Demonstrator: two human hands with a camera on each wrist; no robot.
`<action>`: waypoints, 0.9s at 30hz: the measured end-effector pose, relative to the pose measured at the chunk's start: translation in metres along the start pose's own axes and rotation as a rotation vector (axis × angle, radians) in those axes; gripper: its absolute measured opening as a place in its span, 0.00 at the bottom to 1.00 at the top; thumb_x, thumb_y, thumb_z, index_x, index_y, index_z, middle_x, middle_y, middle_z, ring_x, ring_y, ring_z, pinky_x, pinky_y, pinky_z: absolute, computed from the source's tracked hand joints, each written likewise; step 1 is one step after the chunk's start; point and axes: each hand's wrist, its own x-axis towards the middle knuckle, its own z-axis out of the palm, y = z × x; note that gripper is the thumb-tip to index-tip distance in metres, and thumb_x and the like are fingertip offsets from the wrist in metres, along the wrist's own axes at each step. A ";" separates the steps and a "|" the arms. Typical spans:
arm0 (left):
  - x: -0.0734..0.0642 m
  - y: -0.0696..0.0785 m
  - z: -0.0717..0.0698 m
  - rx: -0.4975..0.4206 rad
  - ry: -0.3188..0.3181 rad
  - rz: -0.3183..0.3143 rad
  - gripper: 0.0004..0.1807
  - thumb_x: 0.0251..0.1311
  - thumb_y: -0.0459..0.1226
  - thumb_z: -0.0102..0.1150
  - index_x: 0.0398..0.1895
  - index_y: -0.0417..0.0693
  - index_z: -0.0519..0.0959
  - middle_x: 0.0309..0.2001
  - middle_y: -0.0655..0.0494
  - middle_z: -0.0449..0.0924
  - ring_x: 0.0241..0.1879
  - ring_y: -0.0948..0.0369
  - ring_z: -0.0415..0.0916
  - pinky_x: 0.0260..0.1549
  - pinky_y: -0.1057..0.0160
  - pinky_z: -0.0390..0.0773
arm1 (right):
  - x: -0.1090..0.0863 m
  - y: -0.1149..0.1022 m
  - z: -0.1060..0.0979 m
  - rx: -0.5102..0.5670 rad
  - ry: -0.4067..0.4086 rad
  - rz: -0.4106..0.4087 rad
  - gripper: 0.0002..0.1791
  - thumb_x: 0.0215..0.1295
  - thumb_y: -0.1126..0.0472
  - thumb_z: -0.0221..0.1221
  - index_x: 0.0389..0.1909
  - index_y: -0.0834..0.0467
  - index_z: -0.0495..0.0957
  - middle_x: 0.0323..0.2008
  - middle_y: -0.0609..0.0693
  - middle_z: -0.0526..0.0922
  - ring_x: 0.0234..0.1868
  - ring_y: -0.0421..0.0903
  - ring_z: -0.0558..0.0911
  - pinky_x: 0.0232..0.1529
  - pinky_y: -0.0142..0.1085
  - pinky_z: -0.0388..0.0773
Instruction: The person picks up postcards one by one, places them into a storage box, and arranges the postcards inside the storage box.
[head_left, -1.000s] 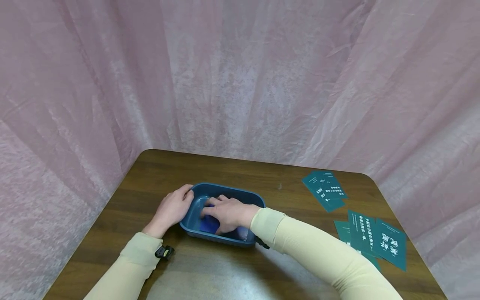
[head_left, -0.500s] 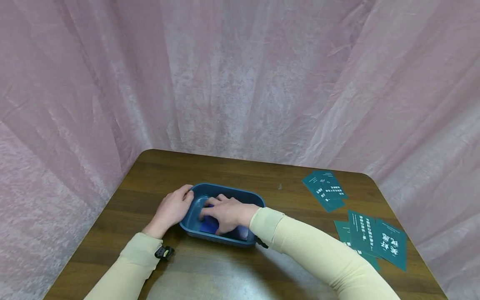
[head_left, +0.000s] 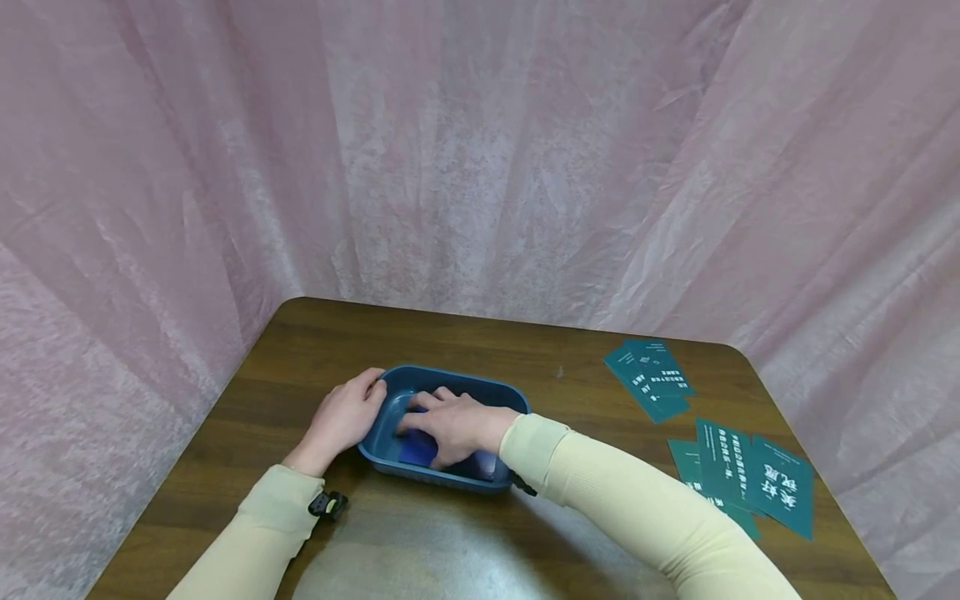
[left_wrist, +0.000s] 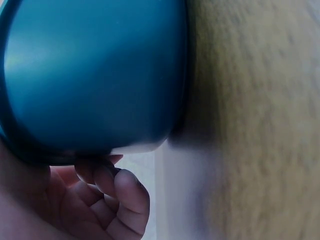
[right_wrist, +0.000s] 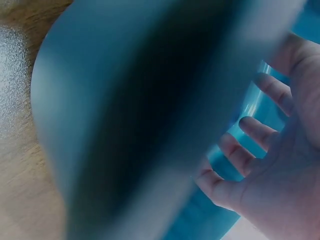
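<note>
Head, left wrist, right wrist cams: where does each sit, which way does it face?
Head: worn on the head, facing forward and down at the table, blue tub and pink curtain; shows both sleeved forearms, left grip and right grip.
Left wrist: on that wrist, facing the tub's outer wall; shows part of the left grip.
Right wrist: on that wrist, facing past a blurred part of the tub; shows the right grip's palm side, fingers spread.
Shared: head and left wrist both show the left grip at the tub.
</note>
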 end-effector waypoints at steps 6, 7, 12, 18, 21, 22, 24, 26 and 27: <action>-0.003 0.001 0.000 -0.005 -0.004 0.000 0.25 0.89 0.44 0.45 0.78 0.42 0.74 0.65 0.37 0.83 0.55 0.42 0.84 0.61 0.32 0.80 | -0.001 0.000 0.001 0.002 0.003 0.007 0.39 0.72 0.42 0.74 0.81 0.32 0.70 0.84 0.48 0.61 0.76 0.51 0.67 0.71 0.54 0.75; -0.003 0.002 0.000 -0.005 -0.004 0.000 0.25 0.89 0.44 0.45 0.77 0.42 0.74 0.65 0.37 0.83 0.55 0.42 0.84 0.61 0.33 0.80 | -0.001 0.001 0.001 0.008 0.008 0.007 0.39 0.72 0.42 0.74 0.81 0.32 0.70 0.84 0.48 0.61 0.77 0.51 0.67 0.71 0.54 0.75; -0.003 0.003 0.000 -0.002 -0.009 -0.007 0.25 0.89 0.44 0.45 0.78 0.42 0.73 0.68 0.35 0.82 0.59 0.39 0.83 0.62 0.32 0.79 | -0.010 0.008 -0.004 0.112 0.061 0.001 0.39 0.71 0.43 0.75 0.80 0.37 0.72 0.85 0.50 0.60 0.80 0.52 0.65 0.75 0.50 0.73; -0.001 0.002 0.000 0.008 0.003 -0.001 0.25 0.88 0.44 0.45 0.79 0.41 0.73 0.69 0.35 0.81 0.62 0.37 0.82 0.63 0.31 0.79 | -0.033 0.025 -0.024 0.238 0.202 0.015 0.37 0.73 0.46 0.74 0.79 0.44 0.74 0.83 0.51 0.64 0.81 0.52 0.66 0.74 0.49 0.75; -0.001 0.002 0.001 0.011 0.016 0.004 0.25 0.88 0.43 0.46 0.78 0.41 0.73 0.68 0.35 0.81 0.61 0.38 0.82 0.63 0.31 0.78 | -0.046 0.037 -0.032 0.259 0.296 0.038 0.36 0.75 0.45 0.72 0.80 0.47 0.74 0.81 0.51 0.69 0.79 0.52 0.68 0.74 0.50 0.74; -0.001 0.002 0.001 0.011 0.018 0.004 0.25 0.88 0.43 0.46 0.78 0.41 0.73 0.68 0.35 0.82 0.60 0.38 0.82 0.63 0.31 0.78 | -0.050 0.042 -0.033 0.266 0.327 0.046 0.36 0.75 0.45 0.71 0.80 0.48 0.74 0.80 0.51 0.70 0.79 0.52 0.69 0.75 0.51 0.73; -0.001 0.001 0.002 0.012 0.020 0.007 0.25 0.88 0.43 0.45 0.78 0.41 0.74 0.68 0.35 0.82 0.59 0.39 0.82 0.63 0.31 0.78 | -0.057 0.051 -0.036 0.272 0.378 0.073 0.37 0.76 0.44 0.70 0.81 0.49 0.73 0.80 0.50 0.72 0.80 0.51 0.68 0.77 0.51 0.71; 0.000 0.001 0.002 0.011 0.021 0.009 0.25 0.88 0.43 0.46 0.78 0.41 0.74 0.68 0.35 0.82 0.59 0.39 0.82 0.63 0.32 0.78 | -0.065 0.059 -0.036 0.267 0.419 0.106 0.38 0.77 0.44 0.70 0.82 0.49 0.71 0.80 0.50 0.72 0.81 0.52 0.68 0.78 0.52 0.69; 0.000 0.001 0.002 0.011 0.022 0.010 0.25 0.88 0.43 0.46 0.78 0.41 0.74 0.68 0.35 0.82 0.60 0.39 0.82 0.64 0.32 0.78 | -0.069 0.063 -0.036 0.261 0.432 0.124 0.39 0.77 0.44 0.70 0.83 0.49 0.70 0.80 0.50 0.71 0.81 0.52 0.67 0.79 0.53 0.68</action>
